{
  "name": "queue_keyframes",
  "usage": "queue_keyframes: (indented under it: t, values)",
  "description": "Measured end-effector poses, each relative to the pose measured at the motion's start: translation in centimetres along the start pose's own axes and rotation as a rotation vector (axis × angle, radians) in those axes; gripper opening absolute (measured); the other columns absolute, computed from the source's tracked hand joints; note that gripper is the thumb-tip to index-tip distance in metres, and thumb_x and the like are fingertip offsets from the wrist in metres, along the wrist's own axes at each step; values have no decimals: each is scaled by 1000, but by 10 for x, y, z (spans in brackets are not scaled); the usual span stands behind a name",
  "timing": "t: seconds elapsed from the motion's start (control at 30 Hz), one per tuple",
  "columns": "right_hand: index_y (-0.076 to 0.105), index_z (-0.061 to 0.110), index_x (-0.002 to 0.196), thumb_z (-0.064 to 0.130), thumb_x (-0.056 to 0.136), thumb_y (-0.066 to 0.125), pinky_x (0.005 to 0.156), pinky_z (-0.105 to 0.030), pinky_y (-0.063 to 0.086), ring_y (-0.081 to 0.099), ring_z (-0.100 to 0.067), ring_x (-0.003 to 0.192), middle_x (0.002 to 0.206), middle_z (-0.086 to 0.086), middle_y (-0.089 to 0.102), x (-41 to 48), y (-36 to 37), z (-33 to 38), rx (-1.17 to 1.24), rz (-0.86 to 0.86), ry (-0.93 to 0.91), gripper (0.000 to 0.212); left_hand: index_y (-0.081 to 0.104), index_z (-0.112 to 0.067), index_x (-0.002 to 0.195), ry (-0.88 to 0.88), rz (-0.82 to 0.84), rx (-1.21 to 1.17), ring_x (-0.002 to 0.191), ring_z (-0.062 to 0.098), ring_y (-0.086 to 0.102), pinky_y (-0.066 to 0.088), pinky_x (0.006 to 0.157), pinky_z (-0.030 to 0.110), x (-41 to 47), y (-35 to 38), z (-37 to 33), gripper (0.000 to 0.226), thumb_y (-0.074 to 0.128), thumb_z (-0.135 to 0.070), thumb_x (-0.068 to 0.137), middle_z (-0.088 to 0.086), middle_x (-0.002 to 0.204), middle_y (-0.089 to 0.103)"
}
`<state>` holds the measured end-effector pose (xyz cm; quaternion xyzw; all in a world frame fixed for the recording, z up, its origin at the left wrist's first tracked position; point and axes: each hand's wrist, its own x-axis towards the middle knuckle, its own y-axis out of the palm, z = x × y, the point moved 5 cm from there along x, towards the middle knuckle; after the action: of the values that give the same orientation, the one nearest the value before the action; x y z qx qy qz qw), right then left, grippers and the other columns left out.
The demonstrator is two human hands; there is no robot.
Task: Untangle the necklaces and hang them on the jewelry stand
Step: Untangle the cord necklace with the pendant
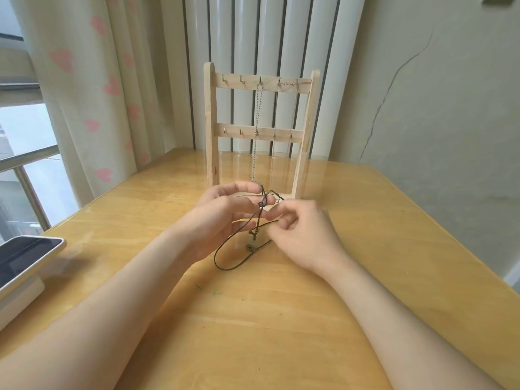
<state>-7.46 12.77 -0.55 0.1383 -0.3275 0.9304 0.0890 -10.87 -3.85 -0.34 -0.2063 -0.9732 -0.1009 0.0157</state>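
My left hand [222, 220] and right hand [301, 235] both pinch the black cord necklace [218, 261] before the stand [211, 122].

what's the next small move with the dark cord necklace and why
Probably draw the right hand gently away from the left hand to loosen the crossing. Both pinch the dark cord necklace, which looks knotted between them, with its loop lying on the table. The two leftmost top hooks on the jewelry stand look free for it afterwards.
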Motion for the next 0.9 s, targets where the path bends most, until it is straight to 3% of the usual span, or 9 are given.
queue_keyframes:
  t: [0.13,0.23,0.33,0.43,0.53,0.6,0.67,0.8,0.9]
  values:
    - [80,23,94,26,82,82,57,-16,37,46,0,52,65,13,61,-4,23,0,40,181,-95,12,66,-12,116,16,10,-17,105,32,71,51,107,46,-1,0,1,28,73,1,91,15,124,77]
    - [82,21,91,24,89,81,56,-16,37,45,-1,51,59,14,60,1,23,-5,87,184,-99,5,67,-12,115,37,-18,8,98,25,73,57,95,40,0,-3,0,20,71,-3,98,13,122,78]
    - [80,21,90,28,96,76,70,-35,53,56,-7,65,78,3,75,5,18,-10,98,156,-93,10,69,-11,113,65,-90,82,91,17,73,57,85,33,2,-6,1,19,68,2,99,10,116,80]
    - [78,22,93,34,101,69,84,-41,55,63,-13,76,91,0,78,5,14,-12,143,131,-66,17,72,-5,111,131,-175,202,92,23,76,62,84,33,4,-11,2,19,70,7,97,16,109,80]
    - [77,25,95,35,106,60,70,-41,56,72,-18,76,90,0,79,5,12,-8,170,101,-63,23,76,-7,106,208,-213,346,84,21,77,62,77,26,3,-12,0,19,76,7,93,18,104,79]
    - [75,22,98,26,109,57,57,-25,50,76,-15,70,86,3,77,4,11,-6,228,103,-47,22,77,-10,105,238,-223,419,79,17,77,62,72,25,2,-12,-1,21,79,4,91,12,102,80]
    - [76,21,100,24,108,60,51,-19,47,76,-15,65,80,4,74,3,10,-5,237,91,-55,18,78,-14,107,249,-235,459,80,18,79,66,72,34,1,-12,-2,24,82,1,89,5,101,81]
    - [77,26,98,24,99,74,66,-40,62,69,-13,63,76,1,77,7,6,-7,272,23,-72,4,75,-23,117,276,-232,552,78,25,78,66,71,50,1,-11,-5,38,80,2,88,-3,105,81]
    - [74,23,98,27,93,82,64,-33,59,65,-9,56,74,3,78,7,1,-10,336,-1,-20,10,73,-27,121,317,-198,662,69,16,75,65,64,46,-2,-4,-6,41,80,-2,89,-8,110,79]
